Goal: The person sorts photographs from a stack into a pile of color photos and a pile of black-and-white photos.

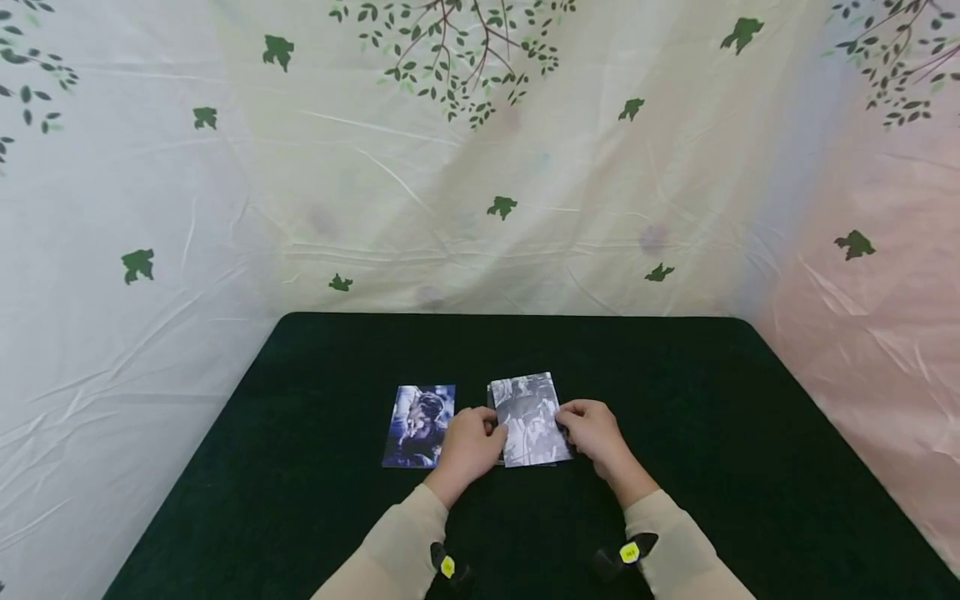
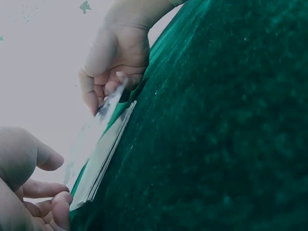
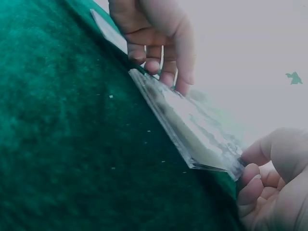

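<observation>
My right hand [image 1: 595, 433] pinches the right edge of a grey picture card [image 1: 531, 419] between thumb and fingers. That card is tilted up off a small stack of cards [image 2: 102, 168] lying on the dark green cloth, as both wrist views show. At the stack's left side my left hand [image 1: 471, 442] has its fingertips right at the card edges, thumb and fingers apart. Left of it lies a blue-purple picture card [image 1: 417, 425], its right edge partly hidden behind the left hand.
A dark green cloth [image 1: 337, 358] covers the table under the cards. Behind and at both sides hangs a pale curtain [image 1: 420, 183] printed with leaves and branches. Each sleeve carries a dark wrist strap with a yellow tag.
</observation>
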Demonstrator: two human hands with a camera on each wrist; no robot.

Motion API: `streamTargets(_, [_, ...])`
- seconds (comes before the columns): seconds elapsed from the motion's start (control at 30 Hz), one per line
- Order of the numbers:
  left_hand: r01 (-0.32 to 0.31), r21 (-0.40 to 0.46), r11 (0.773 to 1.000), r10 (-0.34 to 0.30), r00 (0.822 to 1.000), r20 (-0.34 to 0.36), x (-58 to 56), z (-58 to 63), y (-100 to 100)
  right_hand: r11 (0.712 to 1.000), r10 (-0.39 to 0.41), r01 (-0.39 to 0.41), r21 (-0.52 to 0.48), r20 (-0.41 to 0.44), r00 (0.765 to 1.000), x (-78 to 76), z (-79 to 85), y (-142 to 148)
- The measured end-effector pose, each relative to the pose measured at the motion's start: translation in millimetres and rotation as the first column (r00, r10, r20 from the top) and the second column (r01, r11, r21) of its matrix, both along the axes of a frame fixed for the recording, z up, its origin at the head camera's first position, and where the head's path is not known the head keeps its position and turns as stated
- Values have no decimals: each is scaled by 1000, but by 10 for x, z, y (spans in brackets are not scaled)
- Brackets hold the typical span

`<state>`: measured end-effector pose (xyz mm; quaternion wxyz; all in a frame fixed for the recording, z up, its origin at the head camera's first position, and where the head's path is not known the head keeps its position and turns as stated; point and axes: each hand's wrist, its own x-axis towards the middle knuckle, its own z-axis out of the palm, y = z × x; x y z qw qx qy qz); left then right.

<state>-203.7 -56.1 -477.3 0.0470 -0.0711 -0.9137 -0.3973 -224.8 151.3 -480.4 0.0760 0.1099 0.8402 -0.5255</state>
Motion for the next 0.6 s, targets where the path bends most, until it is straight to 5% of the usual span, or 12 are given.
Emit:
streamTargets(0.33, [-2,110,994,10,997,-75,47,82,119,998,22,-20,53,-35,999,67,210,112])
streamTargets(0.6, [-19,185,983,32,997,-67,93,77,632,980,28,-6,198,-111,993,173,286,598])
